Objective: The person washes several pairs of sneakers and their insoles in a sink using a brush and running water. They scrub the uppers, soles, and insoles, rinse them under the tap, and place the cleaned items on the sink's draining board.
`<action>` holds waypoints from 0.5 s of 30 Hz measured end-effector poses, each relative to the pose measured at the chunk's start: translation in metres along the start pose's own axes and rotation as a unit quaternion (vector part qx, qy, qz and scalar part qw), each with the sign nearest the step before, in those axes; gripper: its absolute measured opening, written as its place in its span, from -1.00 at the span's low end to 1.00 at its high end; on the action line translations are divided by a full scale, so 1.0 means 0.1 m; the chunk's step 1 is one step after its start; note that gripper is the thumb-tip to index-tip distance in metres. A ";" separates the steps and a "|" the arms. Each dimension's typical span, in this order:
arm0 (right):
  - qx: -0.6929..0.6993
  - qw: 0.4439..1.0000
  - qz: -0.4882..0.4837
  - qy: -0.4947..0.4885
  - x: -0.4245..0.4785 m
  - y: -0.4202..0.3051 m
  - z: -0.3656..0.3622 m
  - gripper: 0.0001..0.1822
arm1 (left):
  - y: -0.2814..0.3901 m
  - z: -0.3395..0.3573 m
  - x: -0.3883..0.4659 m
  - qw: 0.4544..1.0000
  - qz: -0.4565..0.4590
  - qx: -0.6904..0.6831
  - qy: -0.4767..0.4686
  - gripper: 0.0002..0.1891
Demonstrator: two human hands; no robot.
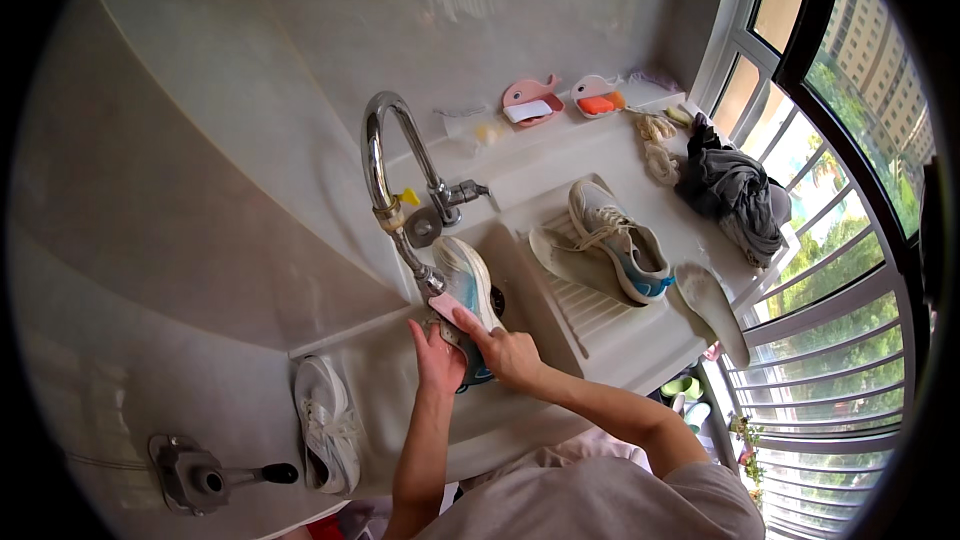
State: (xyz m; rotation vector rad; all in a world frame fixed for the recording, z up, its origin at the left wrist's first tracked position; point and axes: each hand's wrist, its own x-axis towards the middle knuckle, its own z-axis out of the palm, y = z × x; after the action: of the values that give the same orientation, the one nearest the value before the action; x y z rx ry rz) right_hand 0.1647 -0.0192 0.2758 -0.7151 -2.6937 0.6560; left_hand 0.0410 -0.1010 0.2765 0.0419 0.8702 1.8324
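Below the faucet's spout, a white and blue sneaker [466,279] is held over the sink basin [390,375]. My left hand [438,361] supports it near the heel opening, its thumb raised and part of the palm showing. My right hand [507,357] grips a pink scrub brush [451,309], index finger stretched along its back. The brush lies against the sneaker's upper; its bristles are hidden. The chrome gooseneck faucet [375,157] ends in a jointed nozzle just above the brush. Whether water runs is hard to tell.
On the ribbed washboard [581,315] stands another sneaker [619,240] over an insole [559,259]. A second insole [712,307] overhangs the front edge. Grey cloth [739,195] lies by the window. Whale-shaped soap dishes [531,101] line the ledge. A white sneaker [327,424] rests on the left rim.
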 end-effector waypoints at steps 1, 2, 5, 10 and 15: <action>0.038 0.998 -0.039 -0.013 -0.19 -0.05 0.06 -0.17 | 0.00 -0.09 0.04 1.000 0.010 -0.006 -0.013 -0.03; 0.005 0.999 -0.036 -0.023 -0.19 0.01 0.09 -0.18 | -0.02 -0.18 0.06 1.000 0.014 0.005 -0.015 -0.05; -0.014 0.999 0.048 -0.011 0.20 0.17 -0.05 -0.29 | -0.11 -0.24 0.03 1.000 -0.008 0.029 -0.006 -0.14; 0.157 0.962 0.178 0.135 0.83 0.49 -0.28 -0.05 | -0.25 -0.37 -0.08 0.928 0.093 0.360 0.022 -0.61; 0.357 0.911 0.208 -0.020 0.98 0.77 -0.14 -0.26 | -0.19 -0.41 -0.13 0.810 0.219 0.543 0.043 -0.71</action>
State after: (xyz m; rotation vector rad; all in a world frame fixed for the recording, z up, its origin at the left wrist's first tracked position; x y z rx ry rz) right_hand 0.1189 0.0970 0.2643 -1.0489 -2.0659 1.6466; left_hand 0.0451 -0.1302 0.2399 0.9537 2.0043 1.4802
